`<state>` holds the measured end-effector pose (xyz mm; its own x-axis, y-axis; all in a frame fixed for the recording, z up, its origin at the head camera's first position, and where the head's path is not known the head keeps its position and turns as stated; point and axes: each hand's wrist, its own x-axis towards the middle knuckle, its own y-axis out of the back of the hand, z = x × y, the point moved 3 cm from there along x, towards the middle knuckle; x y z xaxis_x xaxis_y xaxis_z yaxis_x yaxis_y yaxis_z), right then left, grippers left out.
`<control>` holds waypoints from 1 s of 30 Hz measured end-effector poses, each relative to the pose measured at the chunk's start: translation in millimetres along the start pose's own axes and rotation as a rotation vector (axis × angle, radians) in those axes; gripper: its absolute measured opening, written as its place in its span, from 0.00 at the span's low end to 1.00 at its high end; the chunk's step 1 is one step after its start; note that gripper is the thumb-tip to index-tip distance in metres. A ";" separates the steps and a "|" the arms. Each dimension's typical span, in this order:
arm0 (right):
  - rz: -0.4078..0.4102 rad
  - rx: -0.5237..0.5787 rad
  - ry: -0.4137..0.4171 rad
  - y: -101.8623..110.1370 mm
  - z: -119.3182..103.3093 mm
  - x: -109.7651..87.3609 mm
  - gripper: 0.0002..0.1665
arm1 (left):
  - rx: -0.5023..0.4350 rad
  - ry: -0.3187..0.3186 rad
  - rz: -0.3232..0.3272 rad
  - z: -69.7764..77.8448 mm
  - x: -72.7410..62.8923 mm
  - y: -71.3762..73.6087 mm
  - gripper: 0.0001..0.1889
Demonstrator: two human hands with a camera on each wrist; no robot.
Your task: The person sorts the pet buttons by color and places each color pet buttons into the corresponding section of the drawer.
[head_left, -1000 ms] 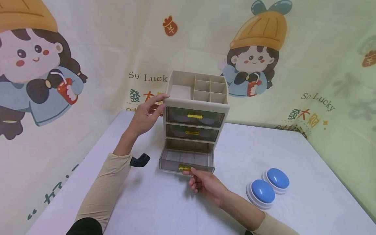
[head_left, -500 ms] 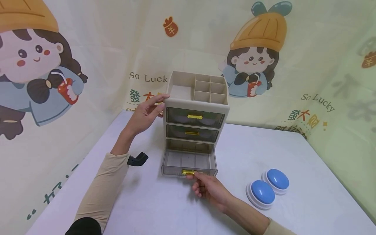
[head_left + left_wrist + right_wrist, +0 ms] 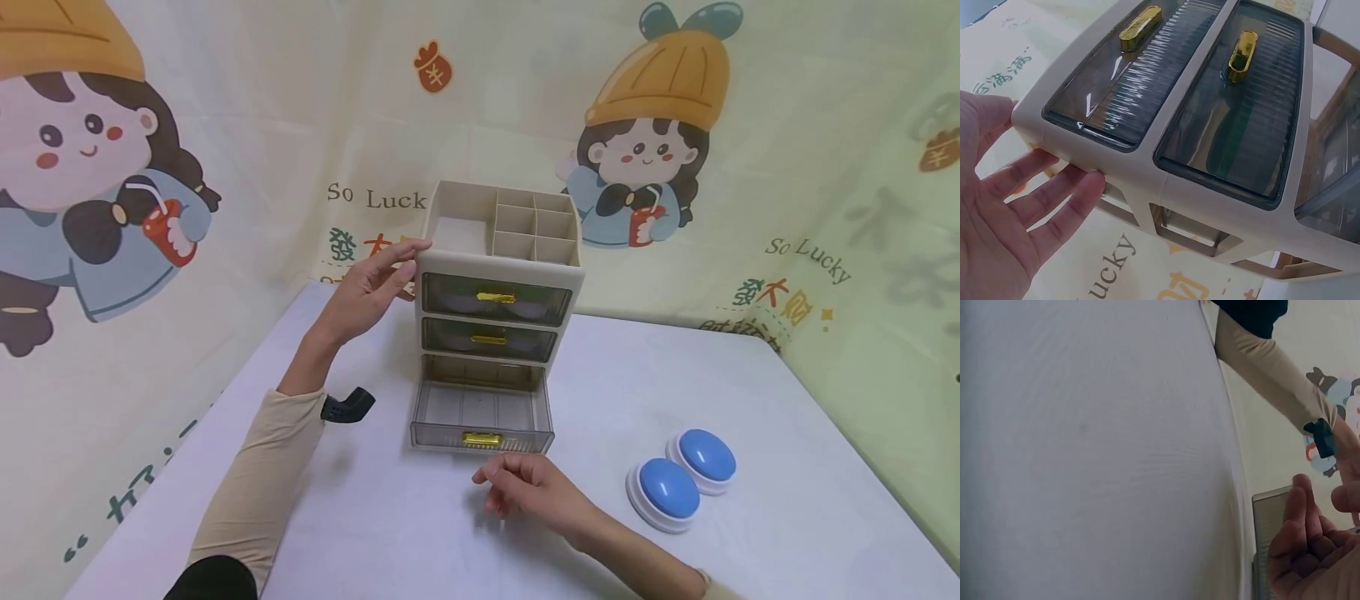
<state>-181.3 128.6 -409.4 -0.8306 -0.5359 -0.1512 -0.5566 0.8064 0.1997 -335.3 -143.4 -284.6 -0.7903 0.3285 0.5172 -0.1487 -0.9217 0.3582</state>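
Observation:
A beige desktop drawer organizer [image 3: 498,261] with dark see-through drawers stands on the table. My left hand [image 3: 362,298] touches its upper left corner. In the left wrist view, straight fingertips [image 3: 1088,187] rest against the organizer's side wall. The bottom drawer [image 3: 442,435] is pulled out and has nothing visible inside; the two drawers above, the top one [image 3: 457,296] and the middle one [image 3: 450,335], are closed. Just in front of the gold handle [image 3: 482,438] is my right hand [image 3: 536,493], fingers loosely curled and holding nothing. In the right wrist view, the right fingers [image 3: 1297,512] overlap the drawer's edge.
Two blue-topped round push buttons [image 3: 670,489] with white bases sit side by side on the white table [image 3: 390,533], to the right of my right hand. Compartments [image 3: 536,223] divide the organizer's top. A printed cloth [image 3: 495,92] hangs behind.
The bottom drawer slid slightly further towards me with my right hand at its handle. That hand then let go and moved a little nearer to me. The left hand stayed at the organizer.

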 end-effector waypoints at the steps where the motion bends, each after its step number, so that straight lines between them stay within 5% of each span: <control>1: 0.003 -0.061 0.045 0.4 -1.7 -1.3 0.20 | 0.001 0.000 0.001 -0.1 -0.1 0.0 0.21; 5: 0.028 -0.239 0.189 1.3 -7.0 -6.1 0.15 | 0.002 0.001 0.002 0.2 -0.5 -0.4 0.21; 9: 0.056 -0.313 0.246 2.6 -9.7 -10.9 0.14 | -0.003 0.001 0.007 -0.4 -0.2 -0.7 0.21; 30: 0.237 -0.384 0.250 41.6 -2.2 -39.4 0.10 | 0.008 0.004 0.020 -1.1 0.5 -0.9 0.22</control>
<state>-171.7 182.8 -393.0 -0.8867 -0.4309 0.1677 -0.2793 0.7881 0.5486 -336.2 -142.5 -285.5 -0.7955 0.3094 0.5211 -0.1281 -0.9263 0.3543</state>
